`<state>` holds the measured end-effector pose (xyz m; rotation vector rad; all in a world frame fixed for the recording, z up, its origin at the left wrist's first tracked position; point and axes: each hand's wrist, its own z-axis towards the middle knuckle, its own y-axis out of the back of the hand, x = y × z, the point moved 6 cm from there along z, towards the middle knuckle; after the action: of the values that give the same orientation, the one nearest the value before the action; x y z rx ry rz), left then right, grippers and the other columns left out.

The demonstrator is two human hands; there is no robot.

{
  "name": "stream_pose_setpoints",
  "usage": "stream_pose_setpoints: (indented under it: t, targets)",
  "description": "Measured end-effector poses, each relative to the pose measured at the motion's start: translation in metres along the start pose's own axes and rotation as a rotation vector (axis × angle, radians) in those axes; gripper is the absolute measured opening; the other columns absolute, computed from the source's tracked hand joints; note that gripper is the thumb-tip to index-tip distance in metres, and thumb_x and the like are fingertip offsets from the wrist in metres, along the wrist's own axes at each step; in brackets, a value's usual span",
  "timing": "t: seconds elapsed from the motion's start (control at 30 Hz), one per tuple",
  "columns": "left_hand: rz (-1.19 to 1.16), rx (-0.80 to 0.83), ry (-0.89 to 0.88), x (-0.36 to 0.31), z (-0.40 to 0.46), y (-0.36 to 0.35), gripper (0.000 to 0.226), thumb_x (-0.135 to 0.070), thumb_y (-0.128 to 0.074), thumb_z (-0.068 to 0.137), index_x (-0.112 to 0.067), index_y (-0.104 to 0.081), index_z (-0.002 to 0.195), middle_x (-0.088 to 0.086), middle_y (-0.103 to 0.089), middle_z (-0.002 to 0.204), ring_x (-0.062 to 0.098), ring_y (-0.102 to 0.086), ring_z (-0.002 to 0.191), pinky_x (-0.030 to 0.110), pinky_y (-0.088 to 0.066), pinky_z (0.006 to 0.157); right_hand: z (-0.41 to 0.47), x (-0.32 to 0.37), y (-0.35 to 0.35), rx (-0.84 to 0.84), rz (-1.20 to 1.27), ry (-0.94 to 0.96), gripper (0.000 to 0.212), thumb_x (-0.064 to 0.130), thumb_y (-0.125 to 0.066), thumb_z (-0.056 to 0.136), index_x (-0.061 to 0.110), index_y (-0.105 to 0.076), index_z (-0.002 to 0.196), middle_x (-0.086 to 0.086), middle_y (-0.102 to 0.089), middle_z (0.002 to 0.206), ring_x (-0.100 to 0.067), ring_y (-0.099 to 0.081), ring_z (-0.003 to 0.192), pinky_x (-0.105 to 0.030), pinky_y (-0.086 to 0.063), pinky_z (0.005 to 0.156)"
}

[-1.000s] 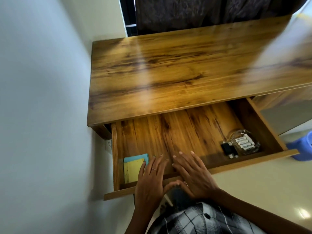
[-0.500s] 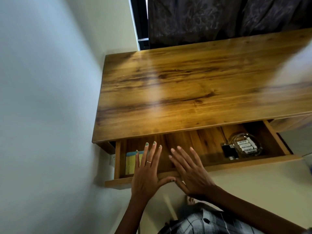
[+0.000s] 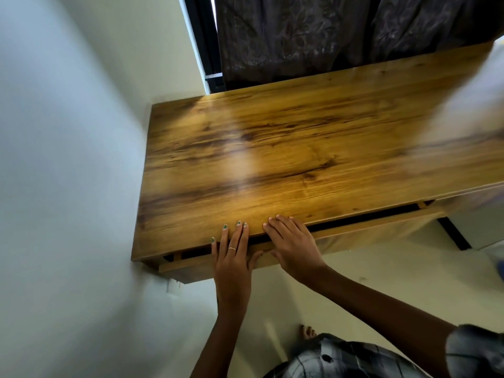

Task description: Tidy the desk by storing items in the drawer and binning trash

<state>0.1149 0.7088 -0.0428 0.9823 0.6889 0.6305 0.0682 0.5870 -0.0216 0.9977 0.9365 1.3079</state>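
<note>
My left hand [image 3: 231, 264] and right hand [image 3: 293, 245], fingers straight, press the nearly closed drawer [image 3: 354, 230] under the wooden desk [image 3: 300, 159] at lower centre.

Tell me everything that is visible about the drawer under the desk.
The drawer is of the same brown wood-grain board as the desk above it. It is almost shut: only a narrow dark gap shows under the desk's front edge, and nothing inside is visible. Its front panel runs slightly askew to that edge. The left hand and right hand press flat against the front with straight fingers.
</note>
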Motion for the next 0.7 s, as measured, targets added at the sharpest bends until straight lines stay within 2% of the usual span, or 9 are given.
stream_pose_setpoints:
  t: [0.1,0.3,0.4,0.5,0.6,0.7]
  targets:
    - [0.017,-0.1,-0.013,-0.004,0.002,0.003,0.05,-0.04,-0.047,0.087,-0.012,-0.059,0.127,0.006,-0.059,0.132,0.03,-0.049,0.127,0.048,-0.035,0.105,0.004,0.002,0.005,-0.098,-0.012,0.012,0.051,0.018,-0.084,0.063,0.007,-0.067,0.109,-0.009,-0.067,0.109,-0.025,-0.063,0.106,-0.037,-0.051,0.088]
    - [-0.014,-0.163,-0.002,-0.008,0.013,0.004,0.036,-0.034,-0.055,0.089,-0.009,-0.068,0.113,0.007,-0.069,0.113,0.03,-0.062,0.112,0.043,-0.048,0.093,0.013,0.005,0.016,-0.257,0.026,0.021,0.021,0.011,-0.074,0.074,0.006,-0.065,0.092,-0.009,-0.066,0.091,-0.025,-0.064,0.085,-0.033,-0.052,0.068]
    - [-0.015,-0.167,-0.016,-0.013,0.021,0.003,0.027,-0.021,-0.074,0.081,-0.006,-0.071,0.104,0.01,-0.071,0.102,0.029,-0.065,0.101,0.04,-0.053,0.083,0.021,0.006,0.019,-0.249,0.046,0.009,0.022,0.008,-0.077,0.067,0.01,-0.063,0.085,-0.005,-0.063,0.081,-0.021,-0.061,0.075,-0.027,-0.048,0.057]
    - [0.019,-0.123,-0.036,-0.02,0.027,0.006,0.021,-0.016,-0.077,0.077,-0.009,-0.071,0.097,0.008,-0.071,0.095,0.025,-0.067,0.092,0.038,-0.054,0.075,0.023,0.01,0.022,-0.2,0.034,-0.028,0.023,0.009,-0.079,0.063,0.012,-0.064,0.081,-0.002,-0.063,0.077,-0.019,-0.061,0.072,-0.025,-0.046,0.052]
    - [0.027,-0.021,-0.008,-0.023,0.029,0.01,0.026,-0.015,-0.08,0.072,-0.011,-0.07,0.095,0.006,-0.07,0.093,0.025,-0.067,0.088,0.037,-0.055,0.072,0.02,0.011,0.022,-0.15,0.025,-0.073,0.025,0.009,-0.079,0.063,0.012,-0.066,0.085,-0.003,-0.065,0.082,-0.019,-0.064,0.076,-0.027,-0.05,0.056]
    - [-0.002,0.07,0.009,-0.021,0.022,0.012,0.042,-0.013,-0.082,0.068,-0.009,-0.068,0.107,0.01,-0.07,0.105,0.029,-0.065,0.101,0.042,-0.056,0.081,0.007,0.011,0.02,-0.073,0.05,-0.087,0.039,0.005,-0.081,0.06,0.008,-0.067,0.096,-0.007,-0.067,0.095,-0.023,-0.065,0.089,-0.032,-0.055,0.068]
